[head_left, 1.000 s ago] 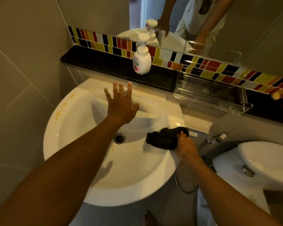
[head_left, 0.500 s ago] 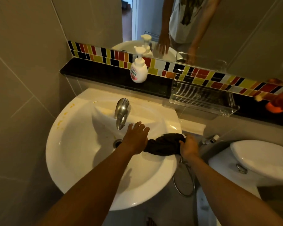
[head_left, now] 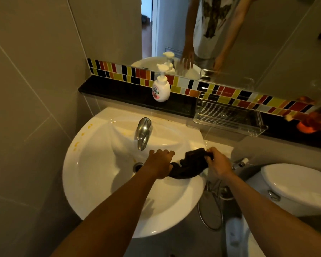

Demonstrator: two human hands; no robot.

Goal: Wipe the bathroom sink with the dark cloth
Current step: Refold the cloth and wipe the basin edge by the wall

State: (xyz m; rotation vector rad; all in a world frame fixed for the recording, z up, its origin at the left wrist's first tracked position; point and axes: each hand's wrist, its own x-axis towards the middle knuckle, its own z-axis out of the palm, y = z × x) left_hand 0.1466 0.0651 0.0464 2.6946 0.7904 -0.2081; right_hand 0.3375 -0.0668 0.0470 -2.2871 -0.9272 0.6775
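Grey wall tiles and a band of red, yellow, black and white mosaic frame a white sink [head_left: 93, 169], with a black counter [head_left: 119, 89] running behind it under a mirror. On that counter a white soap pump bottle [head_left: 161, 89] stands upright, and to its right sits a clear plastic tray [head_left: 228, 117]. Yellow-orange spots mark the sink's left rim. A chrome tap [head_left: 143, 132] reaches out over the basin, above the drain [head_left: 138, 166]. Both bare hands meet at the sink's right side, each gripping one end of the dark cloth [head_left: 190, 166], which hangs bunched between them over the basin's right slope and rim. The left hand [head_left: 160, 164] lies knuckles up just right of the drain, its fingers [head_left: 164, 152] curled down and closed around the cloth's lower left end. The right hand [head_left: 218, 162] is at the sink's right edge, its fingers [head_left: 210, 153] bent inward and pinching the cloth's upper right corner. A white toilet [head_left: 295, 184] stands to the right of the sink, with a chrome hose [head_left: 209, 210] looping down between the two.
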